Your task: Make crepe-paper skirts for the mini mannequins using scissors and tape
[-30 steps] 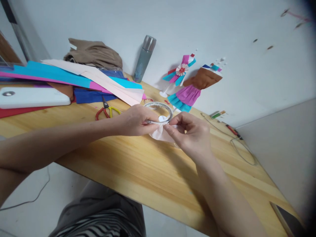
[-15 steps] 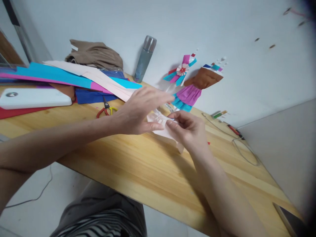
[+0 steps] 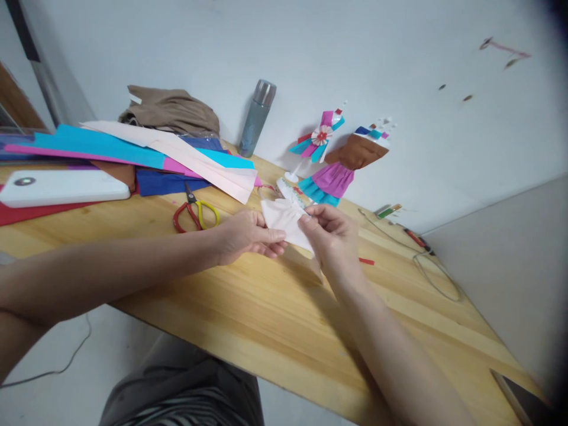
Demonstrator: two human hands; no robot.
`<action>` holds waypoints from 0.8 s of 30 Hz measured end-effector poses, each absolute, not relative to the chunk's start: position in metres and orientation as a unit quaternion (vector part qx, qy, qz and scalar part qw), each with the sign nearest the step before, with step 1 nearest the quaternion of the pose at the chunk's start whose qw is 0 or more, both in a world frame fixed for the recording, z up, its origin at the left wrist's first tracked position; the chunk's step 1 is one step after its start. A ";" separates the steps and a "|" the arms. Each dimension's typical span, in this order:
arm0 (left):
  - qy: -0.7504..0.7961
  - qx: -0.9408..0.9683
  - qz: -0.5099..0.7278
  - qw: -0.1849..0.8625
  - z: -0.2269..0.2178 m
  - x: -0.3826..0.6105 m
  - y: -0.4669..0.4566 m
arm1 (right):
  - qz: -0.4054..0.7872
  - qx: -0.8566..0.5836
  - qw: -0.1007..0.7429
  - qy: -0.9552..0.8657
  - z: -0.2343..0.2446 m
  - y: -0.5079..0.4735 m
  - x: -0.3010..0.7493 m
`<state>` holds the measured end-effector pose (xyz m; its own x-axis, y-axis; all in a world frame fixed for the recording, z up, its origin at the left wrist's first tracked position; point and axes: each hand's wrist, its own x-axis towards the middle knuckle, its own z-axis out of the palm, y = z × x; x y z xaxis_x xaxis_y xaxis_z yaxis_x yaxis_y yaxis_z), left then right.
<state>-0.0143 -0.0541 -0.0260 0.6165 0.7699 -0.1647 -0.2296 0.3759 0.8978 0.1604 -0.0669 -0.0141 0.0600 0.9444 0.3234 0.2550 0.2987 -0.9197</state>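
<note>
Between my hands, above the wooden table, is a pale pink piece of crepe paper with gathered folds along its upper part. My left hand grips its left side, thumb on top and fingers underneath. My right hand pinches the gathered part at the right, thumb and forefinger together. A pale strip with small coloured patterns lies just beyond the paper. Scissors with one red and one yellow handle rest left of my left hand.
Coloured paper sheets and a white power bank-like device cover the table's left. A flask stands at the wall. Decorated paper dresses stand behind my hands. A cable and a red strip lie rightward.
My left hand has come down from above the pink paper and now holds its left side. My right hand keeps its pinch. The view has tilted slightly upward.
</note>
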 end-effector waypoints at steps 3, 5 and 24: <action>0.368 0.512 0.321 0.707 -0.022 -0.014 -0.053 | 0.331 -0.500 0.542 -0.589 -0.010 -0.068 0.160; 0.372 0.528 0.333 0.687 -0.019 -0.013 -0.053 | 0.335 -0.497 0.552 -0.580 -0.007 -0.069 0.158; 0.322 0.473 0.379 0.728 -0.029 -0.010 -0.061 | 0.330 -0.460 0.582 -0.584 -0.027 -0.071 0.148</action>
